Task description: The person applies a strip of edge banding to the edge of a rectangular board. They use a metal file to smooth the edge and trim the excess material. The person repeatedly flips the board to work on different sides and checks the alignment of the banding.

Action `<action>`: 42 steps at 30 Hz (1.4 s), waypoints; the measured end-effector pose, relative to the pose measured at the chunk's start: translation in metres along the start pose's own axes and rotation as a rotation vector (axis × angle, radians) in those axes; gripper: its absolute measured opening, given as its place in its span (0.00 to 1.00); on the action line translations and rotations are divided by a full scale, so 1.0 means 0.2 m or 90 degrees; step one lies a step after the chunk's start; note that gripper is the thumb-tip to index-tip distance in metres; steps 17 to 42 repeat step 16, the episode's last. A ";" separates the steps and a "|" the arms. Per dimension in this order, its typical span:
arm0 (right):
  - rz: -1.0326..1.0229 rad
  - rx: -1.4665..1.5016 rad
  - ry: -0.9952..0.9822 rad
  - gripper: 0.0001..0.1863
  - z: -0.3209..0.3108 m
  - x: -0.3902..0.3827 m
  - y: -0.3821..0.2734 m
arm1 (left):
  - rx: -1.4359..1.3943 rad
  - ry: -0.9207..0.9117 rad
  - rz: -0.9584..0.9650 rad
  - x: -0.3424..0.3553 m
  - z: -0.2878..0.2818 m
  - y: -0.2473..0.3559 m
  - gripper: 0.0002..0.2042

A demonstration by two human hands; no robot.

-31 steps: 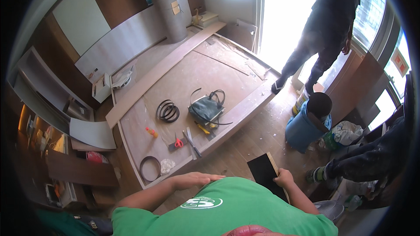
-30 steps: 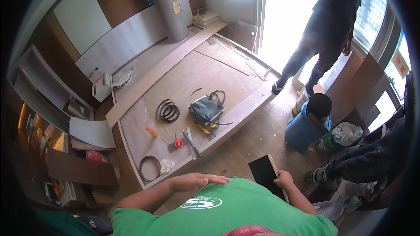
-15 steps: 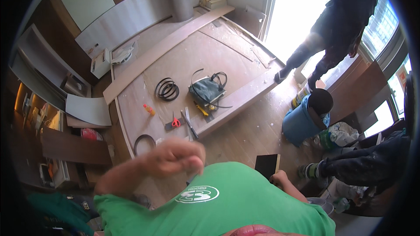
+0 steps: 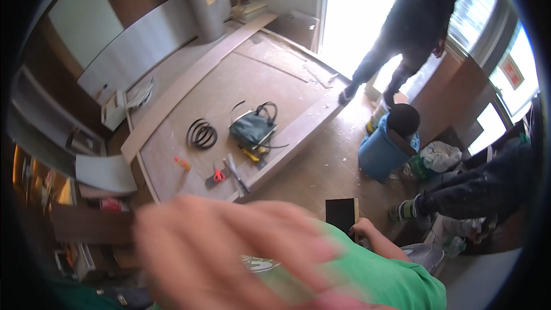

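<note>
My left hand (image 4: pixel 229 247) is raised large and blurred in front of the chest. Its fingers are bent but apart, with the green shirt showing between them, and I see nothing held. At the lower right, my right hand (image 4: pixel 360 228) grips the edge of a black-faced board (image 4: pixel 340 214) with a pale wood-coloured edge. Beyond the left hand, a low wooden platform (image 4: pixel 261 74) carries red-handled scissors (image 4: pixel 218 177), an orange glue bottle (image 4: pixel 182 163), a coil of dark edging strip (image 4: pixel 201 134) and a dark green tool bag (image 4: pixel 251 127).
A blue bin (image 4: pixel 381 150) with dark pieces in it stands on the wood floor to the right. One person (image 4: pixel 416 23) stands beyond it; another person's leg (image 4: pixel 465 192) reaches in at the right. Loose panels (image 4: pixel 94 224) lie at the left. A round column (image 4: pixel 201 8) rises at the back.
My left hand has come up closer to the camera, its fingers less curled than before. My view has shifted, so the room sits further left. The right hand still holds the board.
</note>
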State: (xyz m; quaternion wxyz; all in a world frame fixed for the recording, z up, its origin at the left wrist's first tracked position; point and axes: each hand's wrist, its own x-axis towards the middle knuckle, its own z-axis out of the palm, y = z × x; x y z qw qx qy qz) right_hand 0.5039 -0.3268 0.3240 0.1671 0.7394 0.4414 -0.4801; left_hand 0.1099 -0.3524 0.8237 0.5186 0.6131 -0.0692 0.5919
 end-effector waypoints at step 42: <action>-0.067 -0.174 0.010 0.29 -0.05 -0.09 -0.08 | -0.023 -0.105 0.174 0.02 0.06 -0.31 0.32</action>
